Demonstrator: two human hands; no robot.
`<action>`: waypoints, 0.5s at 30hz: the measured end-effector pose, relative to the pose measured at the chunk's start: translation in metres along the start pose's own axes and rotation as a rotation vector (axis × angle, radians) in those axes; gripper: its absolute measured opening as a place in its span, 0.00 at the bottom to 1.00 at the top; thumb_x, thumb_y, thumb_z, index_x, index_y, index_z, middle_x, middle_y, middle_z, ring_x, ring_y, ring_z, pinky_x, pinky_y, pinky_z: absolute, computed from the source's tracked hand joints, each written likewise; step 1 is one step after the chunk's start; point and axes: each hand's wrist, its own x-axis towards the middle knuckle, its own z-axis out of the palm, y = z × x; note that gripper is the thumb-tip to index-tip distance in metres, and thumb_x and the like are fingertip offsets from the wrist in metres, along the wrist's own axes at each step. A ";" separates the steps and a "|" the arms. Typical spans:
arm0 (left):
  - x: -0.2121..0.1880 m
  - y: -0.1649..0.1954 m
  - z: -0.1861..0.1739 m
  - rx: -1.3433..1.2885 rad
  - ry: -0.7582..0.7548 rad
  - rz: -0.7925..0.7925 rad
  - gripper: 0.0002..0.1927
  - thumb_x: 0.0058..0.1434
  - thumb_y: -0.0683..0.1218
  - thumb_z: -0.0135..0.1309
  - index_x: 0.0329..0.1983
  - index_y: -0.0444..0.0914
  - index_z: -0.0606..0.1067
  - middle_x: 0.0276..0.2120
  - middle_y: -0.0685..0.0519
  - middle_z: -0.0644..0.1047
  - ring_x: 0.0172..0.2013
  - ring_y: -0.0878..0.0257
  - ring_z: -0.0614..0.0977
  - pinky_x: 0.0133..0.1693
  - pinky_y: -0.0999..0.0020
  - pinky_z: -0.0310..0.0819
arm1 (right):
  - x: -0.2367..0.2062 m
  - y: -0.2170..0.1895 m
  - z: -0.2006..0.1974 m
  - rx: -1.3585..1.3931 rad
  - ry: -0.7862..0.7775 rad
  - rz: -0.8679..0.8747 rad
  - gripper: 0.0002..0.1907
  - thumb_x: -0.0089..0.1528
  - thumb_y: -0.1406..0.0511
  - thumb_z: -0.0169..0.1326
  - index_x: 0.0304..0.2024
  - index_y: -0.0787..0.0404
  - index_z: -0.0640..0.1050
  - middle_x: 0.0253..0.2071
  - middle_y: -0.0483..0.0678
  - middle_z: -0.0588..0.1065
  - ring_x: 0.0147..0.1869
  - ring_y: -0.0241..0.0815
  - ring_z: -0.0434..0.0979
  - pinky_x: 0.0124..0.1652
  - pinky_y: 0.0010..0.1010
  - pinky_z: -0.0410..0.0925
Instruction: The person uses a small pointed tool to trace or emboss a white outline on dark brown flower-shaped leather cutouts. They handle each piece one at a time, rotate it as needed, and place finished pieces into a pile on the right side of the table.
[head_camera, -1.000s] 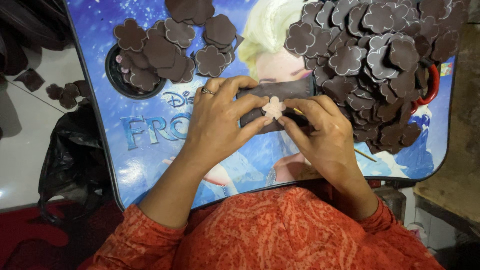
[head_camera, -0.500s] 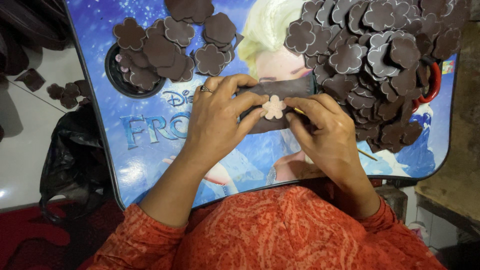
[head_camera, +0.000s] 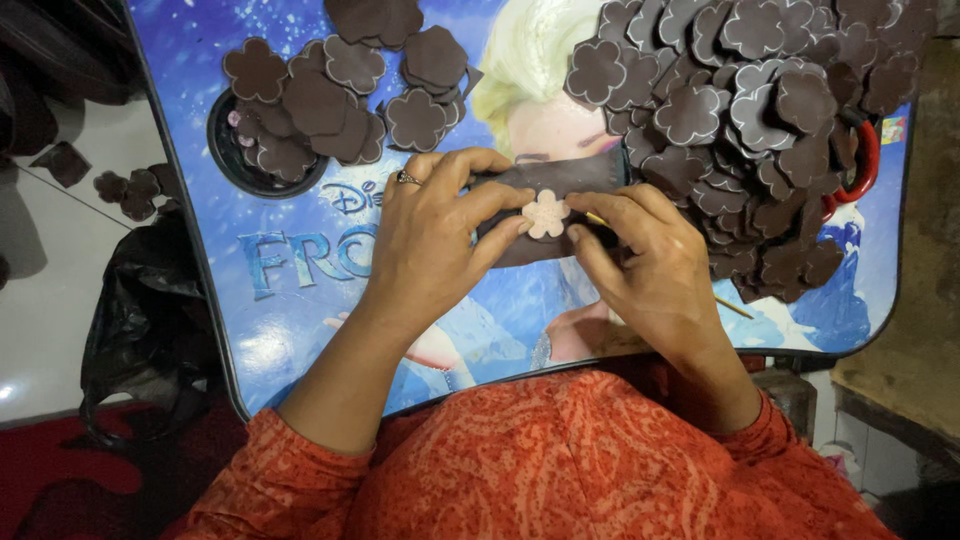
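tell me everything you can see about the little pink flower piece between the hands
The pink flower piece is a small, flat cut-out with rounded petals and a tiny mark at its centre, pale pink with a matte, foam-like look. It lies face up on a dark brown strip that both hands hold above the blue picture table. The left hand touches its left edge with the thumb tip; the right hand has fingertips close at its right side. It is far lighter than the brown flower cut-outs heaped nearby.

a blue picture-printed lap table (head_camera: 300, 300) carries 2 heaps of brown flower cutouts, left (head_camera: 340, 95) and right (head_camera: 740, 110), plus a dark strip (head_camera: 560, 180).
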 end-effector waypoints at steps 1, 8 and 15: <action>0.000 0.000 0.000 -0.003 -0.004 -0.003 0.10 0.59 0.49 0.67 0.44 0.46 0.83 0.49 0.59 0.77 0.49 0.56 0.76 0.51 0.56 0.68 | 0.000 0.000 0.000 0.000 -0.001 -0.017 0.14 0.62 0.72 0.65 0.49 0.63 0.81 0.43 0.50 0.77 0.41 0.43 0.80 0.40 0.31 0.72; -0.001 -0.001 -0.002 -0.004 -0.006 0.017 0.12 0.59 0.50 0.67 0.45 0.46 0.82 0.49 0.58 0.77 0.49 0.56 0.76 0.52 0.56 0.68 | 0.001 -0.004 0.000 0.026 -0.029 0.026 0.17 0.60 0.68 0.68 0.50 0.63 0.80 0.43 0.50 0.76 0.44 0.42 0.81 0.39 0.28 0.74; -0.002 -0.001 -0.001 0.014 -0.004 0.014 0.13 0.58 0.50 0.67 0.46 0.47 0.83 0.49 0.58 0.77 0.50 0.56 0.75 0.52 0.55 0.67 | 0.001 -0.005 0.000 0.020 -0.030 0.045 0.16 0.60 0.69 0.67 0.49 0.63 0.80 0.43 0.50 0.76 0.42 0.41 0.80 0.36 0.27 0.73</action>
